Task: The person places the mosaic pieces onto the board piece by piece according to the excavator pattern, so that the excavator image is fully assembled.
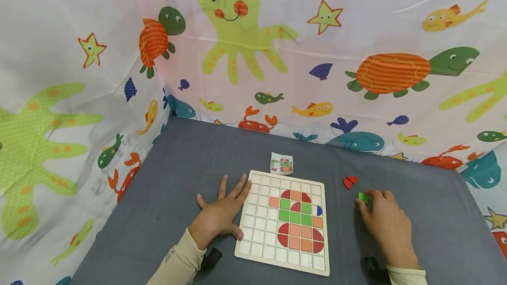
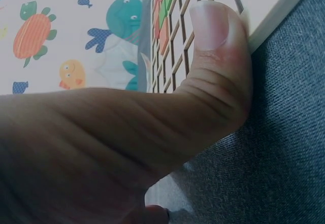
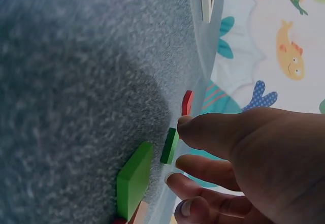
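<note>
My left hand lies spread at the left side of a wooden grid board. Its thumb rests on the board's edge, and the other fingertips reach the upper left side. Red, green and salmon tiles fill part of the board's right half, with a blue half-round piece near the edge. Right of the board, my right hand pinches a green square tile between thumb and index finger, close to the table. Another green tile lies under that hand, hidden in the head view.
A small printed pattern card lies behind the board. Red curved pieces sit just beyond my right hand. Part of a salmon tile shows beside the nearer green one. A cloth with sea animals hangs behind the grey table.
</note>
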`<move>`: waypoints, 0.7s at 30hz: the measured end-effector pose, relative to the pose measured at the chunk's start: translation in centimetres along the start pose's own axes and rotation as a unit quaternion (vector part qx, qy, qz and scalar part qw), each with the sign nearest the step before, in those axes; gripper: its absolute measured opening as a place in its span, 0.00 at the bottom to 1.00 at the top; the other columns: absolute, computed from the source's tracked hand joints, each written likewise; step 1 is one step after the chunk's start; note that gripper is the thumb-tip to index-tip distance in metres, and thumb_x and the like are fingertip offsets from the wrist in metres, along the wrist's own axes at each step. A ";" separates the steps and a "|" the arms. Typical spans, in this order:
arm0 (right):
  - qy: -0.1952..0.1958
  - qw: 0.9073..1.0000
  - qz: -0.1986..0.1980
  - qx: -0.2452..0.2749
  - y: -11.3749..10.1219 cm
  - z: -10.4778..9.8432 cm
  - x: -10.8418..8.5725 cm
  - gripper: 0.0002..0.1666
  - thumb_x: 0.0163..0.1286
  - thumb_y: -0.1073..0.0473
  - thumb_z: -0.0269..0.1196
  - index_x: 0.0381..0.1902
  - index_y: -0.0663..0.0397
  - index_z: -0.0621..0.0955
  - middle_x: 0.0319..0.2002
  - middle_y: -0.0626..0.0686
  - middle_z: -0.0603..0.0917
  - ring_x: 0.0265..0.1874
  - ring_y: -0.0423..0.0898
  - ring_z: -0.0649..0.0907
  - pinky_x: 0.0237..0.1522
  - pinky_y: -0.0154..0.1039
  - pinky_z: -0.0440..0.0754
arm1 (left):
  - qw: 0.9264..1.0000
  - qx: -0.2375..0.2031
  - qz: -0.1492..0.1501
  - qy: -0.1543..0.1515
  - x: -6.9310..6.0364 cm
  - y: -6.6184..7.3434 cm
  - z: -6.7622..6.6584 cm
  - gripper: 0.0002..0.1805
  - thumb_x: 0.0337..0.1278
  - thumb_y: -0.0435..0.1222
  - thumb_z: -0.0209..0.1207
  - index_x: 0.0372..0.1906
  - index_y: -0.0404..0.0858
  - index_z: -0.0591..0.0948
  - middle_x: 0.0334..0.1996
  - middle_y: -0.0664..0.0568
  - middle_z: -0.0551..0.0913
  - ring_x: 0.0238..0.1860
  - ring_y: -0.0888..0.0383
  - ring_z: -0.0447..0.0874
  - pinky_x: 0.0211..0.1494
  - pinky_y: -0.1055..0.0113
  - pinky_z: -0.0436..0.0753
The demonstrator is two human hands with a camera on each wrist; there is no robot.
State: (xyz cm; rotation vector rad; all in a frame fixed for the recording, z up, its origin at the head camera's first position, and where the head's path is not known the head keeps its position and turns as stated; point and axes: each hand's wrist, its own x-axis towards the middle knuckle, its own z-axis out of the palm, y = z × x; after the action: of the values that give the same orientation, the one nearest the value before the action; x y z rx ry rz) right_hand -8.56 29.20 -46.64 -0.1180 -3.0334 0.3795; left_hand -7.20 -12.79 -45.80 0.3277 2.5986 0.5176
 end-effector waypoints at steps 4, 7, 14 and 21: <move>-0.004 1.000 0.001 -0.002 0.2 0.1 0.1 0.26 0.72 0.50 0.71 0.55 0.68 0.84 0.47 0.72 0.80 0.26 0.67 0.83 0.22 0.64 0.79 | 1.000 0.000 0.007 0.008 0.5 -0.7 1.0 0.82 0.28 0.51 0.86 0.88 0.62 0.40 0.88 0.65 0.31 0.86 0.39 0.22 0.55 0.04 0.37; -0.008 1.000 0.003 -0.001 0.2 0.2 0.2 0.26 0.72 0.51 0.71 0.55 0.68 0.84 0.45 0.71 0.80 0.26 0.67 0.83 0.21 0.64 0.79 | 1.000 0.001 0.005 0.006 0.6 -0.8 1.1 0.82 0.28 0.51 0.86 0.88 0.62 0.41 0.88 0.65 0.32 0.86 0.39 0.21 0.56 0.04 0.37; -0.030 1.000 0.004 0.005 0.1 0.2 0.8 0.27 0.72 0.48 0.71 0.54 0.68 0.84 0.48 0.71 0.80 0.31 0.65 0.84 0.24 0.62 0.80 | 1.000 -0.006 -0.006 -0.003 0.3 -0.3 0.3 0.80 0.29 0.50 0.85 0.88 0.59 0.43 0.88 0.62 0.34 0.86 0.39 0.22 0.58 0.05 0.36; -0.068 0.997 0.004 0.022 -0.5 0.1 1.1 0.29 0.68 0.47 0.70 0.52 0.68 0.82 0.48 0.70 0.80 0.36 0.61 0.82 0.34 0.64 0.82 | 1.000 0.014 0.006 0.011 1.4 -1.5 1.7 0.84 0.24 0.55 0.84 0.87 0.64 0.38 0.87 0.66 0.29 0.86 0.39 0.20 0.53 0.03 0.35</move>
State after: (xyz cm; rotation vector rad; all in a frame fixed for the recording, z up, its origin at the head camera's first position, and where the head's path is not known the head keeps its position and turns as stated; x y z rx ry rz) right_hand -9.72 28.76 -46.55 -0.1048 -3.1561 0.4725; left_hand -7.77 -13.19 -48.33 0.3497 2.6280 0.4910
